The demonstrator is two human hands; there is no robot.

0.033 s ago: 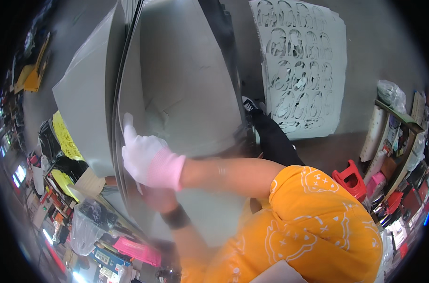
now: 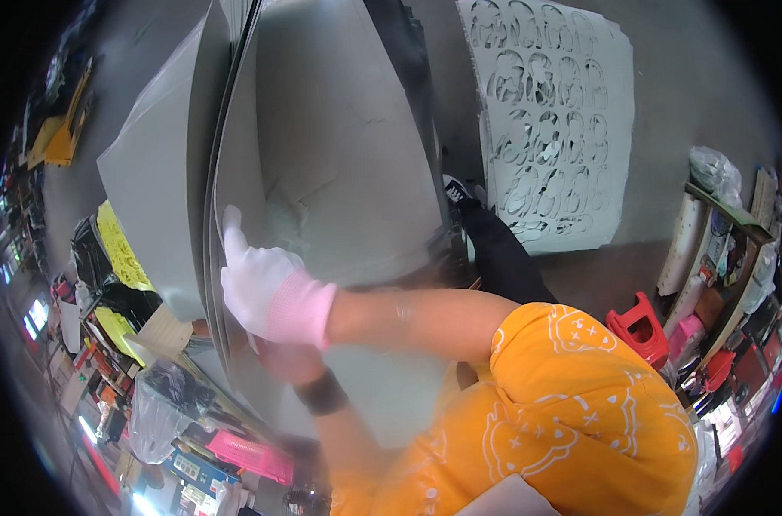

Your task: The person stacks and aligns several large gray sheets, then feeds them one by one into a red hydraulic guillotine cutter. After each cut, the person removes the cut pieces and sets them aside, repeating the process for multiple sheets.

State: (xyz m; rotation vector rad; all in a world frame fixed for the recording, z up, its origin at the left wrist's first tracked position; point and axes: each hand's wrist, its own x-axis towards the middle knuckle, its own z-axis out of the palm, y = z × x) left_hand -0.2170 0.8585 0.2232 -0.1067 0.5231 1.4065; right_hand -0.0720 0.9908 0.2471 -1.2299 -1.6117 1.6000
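Note:
A large grey sheet (image 2: 348, 155), smooth and creased near its middle, lies in front of me and curves up at its left side. My right hand (image 2: 257, 279), in a white knit glove with a pink cuff, grips that raised edge, with one finger stretched along it. Lower down is my left hand (image 2: 283, 361), bare at the back and blurred, with a dark band at the wrist. Its fingers are hidden behind the glove and the sheet. More grey sheets (image 2: 163, 181) stand bent upright to the left of the edge.
A pale board (image 2: 614, 155) with rows of cut-out shapes lies on the floor at far right. There are a red stool (image 2: 638, 328), a cluttered shelf (image 2: 730, 211), a pink basket (image 2: 253, 457), a clear plastic bag (image 2: 154, 426) and yellow material (image 2: 120, 249) around. My leg (image 2: 507, 258) stands beside the sheet.

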